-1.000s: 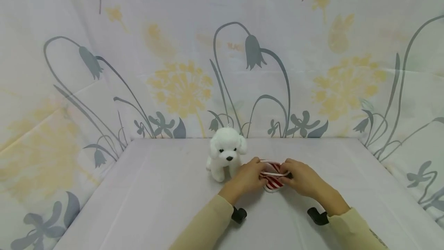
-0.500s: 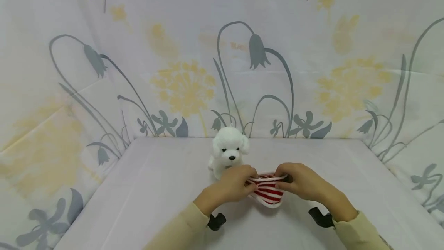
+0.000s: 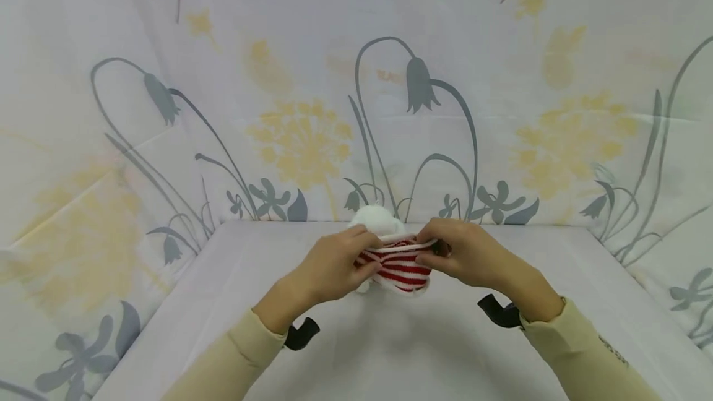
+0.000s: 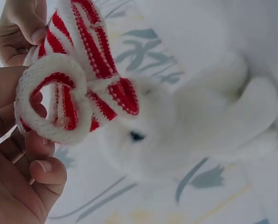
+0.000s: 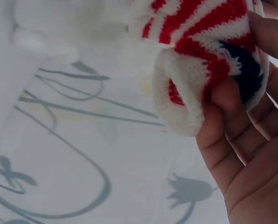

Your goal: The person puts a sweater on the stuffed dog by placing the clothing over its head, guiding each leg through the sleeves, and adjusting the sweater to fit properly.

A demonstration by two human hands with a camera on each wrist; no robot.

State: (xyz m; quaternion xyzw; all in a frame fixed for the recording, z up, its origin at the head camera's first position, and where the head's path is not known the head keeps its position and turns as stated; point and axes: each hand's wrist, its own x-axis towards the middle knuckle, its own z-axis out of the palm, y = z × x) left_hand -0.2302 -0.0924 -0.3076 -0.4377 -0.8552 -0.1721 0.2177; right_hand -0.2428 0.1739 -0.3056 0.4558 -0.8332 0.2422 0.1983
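Observation:
A small knitted sweater (image 3: 403,270), striped red and white with white edging, is stretched between both hands. My left hand (image 3: 341,265) pinches its left side, beside a white-cuffed sleeve opening (image 4: 80,116) in the left wrist view. The opposite side is gripped by my right hand (image 3: 470,254). A dark blue patch (image 5: 246,77) shows near those fingers in the right wrist view. Right behind the sweater stands a white plush dog (image 3: 375,220), its face and body mostly hidden from the head view. The left wrist view shows the dog's dark eye (image 4: 136,136) close to the knit edge.
The toy stands on a white-covered table (image 3: 267,289). A cloth backdrop (image 3: 301,67) printed with grey and yellow flowers rises along its back edge. Black curved pieces (image 3: 302,334) sit at both wrists below the sleeves.
Both hands have carried the sweater from the plush dog's right side leftward and up, in front of its head. The sweater's striped face is now spread wider, and the dog is largely covered.

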